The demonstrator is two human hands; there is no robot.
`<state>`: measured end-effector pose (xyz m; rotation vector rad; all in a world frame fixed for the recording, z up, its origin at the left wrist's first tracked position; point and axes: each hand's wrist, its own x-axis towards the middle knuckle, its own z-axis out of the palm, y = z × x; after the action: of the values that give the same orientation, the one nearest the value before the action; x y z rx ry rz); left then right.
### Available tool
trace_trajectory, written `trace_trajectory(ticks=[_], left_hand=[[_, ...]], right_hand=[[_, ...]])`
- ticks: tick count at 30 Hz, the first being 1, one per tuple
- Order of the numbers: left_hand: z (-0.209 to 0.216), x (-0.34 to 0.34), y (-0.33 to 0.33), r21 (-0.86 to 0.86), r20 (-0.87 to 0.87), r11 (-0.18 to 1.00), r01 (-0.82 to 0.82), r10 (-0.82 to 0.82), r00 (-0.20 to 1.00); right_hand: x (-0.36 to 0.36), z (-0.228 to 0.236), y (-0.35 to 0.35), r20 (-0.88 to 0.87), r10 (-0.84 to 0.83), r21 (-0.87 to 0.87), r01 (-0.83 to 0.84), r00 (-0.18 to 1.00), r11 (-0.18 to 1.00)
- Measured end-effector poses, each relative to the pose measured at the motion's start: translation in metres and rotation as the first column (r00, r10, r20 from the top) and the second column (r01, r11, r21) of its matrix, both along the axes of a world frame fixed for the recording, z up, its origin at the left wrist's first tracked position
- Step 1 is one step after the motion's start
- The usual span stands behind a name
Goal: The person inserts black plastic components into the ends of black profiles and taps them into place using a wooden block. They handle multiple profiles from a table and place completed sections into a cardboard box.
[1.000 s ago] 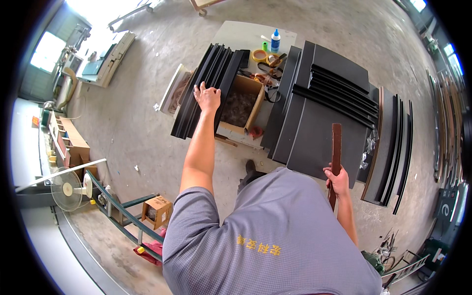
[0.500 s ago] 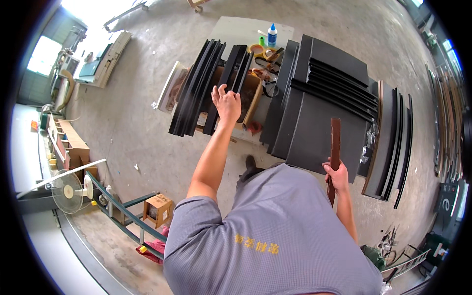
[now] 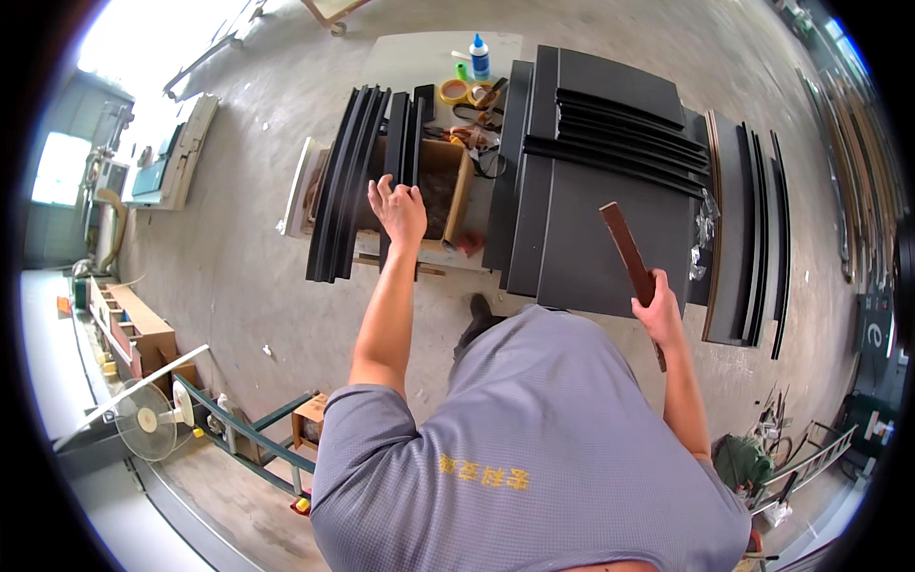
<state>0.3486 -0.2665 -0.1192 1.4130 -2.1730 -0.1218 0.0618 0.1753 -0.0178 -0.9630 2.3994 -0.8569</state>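
Note:
My left hand (image 3: 401,219) is over the near part of a black strip (image 3: 396,143), its fingers apart; whether they touch the strip I cannot tell. That strip and others lie across a cardboard box (image 3: 457,195). Left of them is a bundle of long black profiles (image 3: 345,186). My right hand (image 3: 660,313) grips a brown strip (image 3: 626,246) around its lower part, holding it slanted with the upper end leaning left, above the near edge of a stack of dark grey panels (image 3: 610,238).
More black profiles (image 3: 620,143) lie on the panels. Beyond the box are a blue-and-white bottle (image 3: 479,59) and tape rolls (image 3: 453,91). Further panels and strips (image 3: 753,238) lie at the right. A fan (image 3: 148,419) and a green metal frame (image 3: 243,434) stand at the lower left.
The brown strip in my right hand has tilted from nearly upright to leaning left. The whole view has shifted, with the tables now further left. My left hand stays by the black strips.

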Motion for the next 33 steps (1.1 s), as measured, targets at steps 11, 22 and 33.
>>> trace_trajectory(ticks=[11,22,33], left_hand=[[0.002,0.023,-0.028,0.012,-0.129,0.990,0.143,-0.140,0.982],[0.012,0.034,-0.051,0.175,-0.146,0.983,0.061,-0.036,0.989],[0.029,0.056,-0.085,0.110,-0.127,0.994,-0.017,0.031,0.991]], right_hand=[[-0.030,0.011,-0.014,-0.107,0.238,-0.011,-0.241,0.965,0.971],[-0.029,-0.016,-0.017,-0.164,0.254,0.022,-0.254,0.953,0.967],[-0.031,-0.019,-0.019,-0.136,0.208,0.027,-0.207,0.969,0.978]])
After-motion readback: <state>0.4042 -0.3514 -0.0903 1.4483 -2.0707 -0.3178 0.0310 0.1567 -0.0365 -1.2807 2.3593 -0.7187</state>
